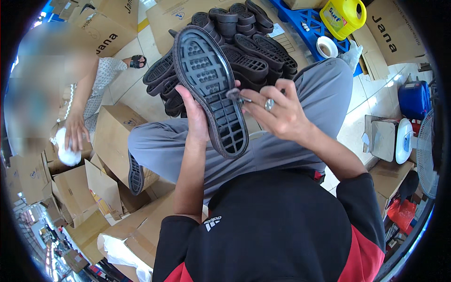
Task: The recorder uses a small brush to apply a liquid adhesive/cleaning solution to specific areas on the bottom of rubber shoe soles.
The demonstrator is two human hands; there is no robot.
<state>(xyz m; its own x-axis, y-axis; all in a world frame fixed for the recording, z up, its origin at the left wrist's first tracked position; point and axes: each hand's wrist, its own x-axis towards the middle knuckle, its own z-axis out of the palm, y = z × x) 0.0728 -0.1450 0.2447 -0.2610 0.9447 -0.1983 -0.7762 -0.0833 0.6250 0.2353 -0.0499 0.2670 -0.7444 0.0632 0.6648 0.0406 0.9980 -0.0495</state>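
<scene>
My left hand (195,117) grips a black rubber shoe sole (209,87) from behind, tread side facing me, heel end lowest. My right hand (277,113), with a ring on one finger, pinches a small metal tool (235,95) against the sole's right edge. Both hands are raised above my grey-trousered lap (300,145). Behind the held sole lies a pile of black soles (244,56) on the floor.
Another black sole (135,174) rests by my left knee. Open cardboard boxes (110,136) crowd the left side. A person at left holds a white object (68,150). A yellow jug (342,16) and tape roll (326,47) sit on a blue pallet; a fan (427,150) stands right.
</scene>
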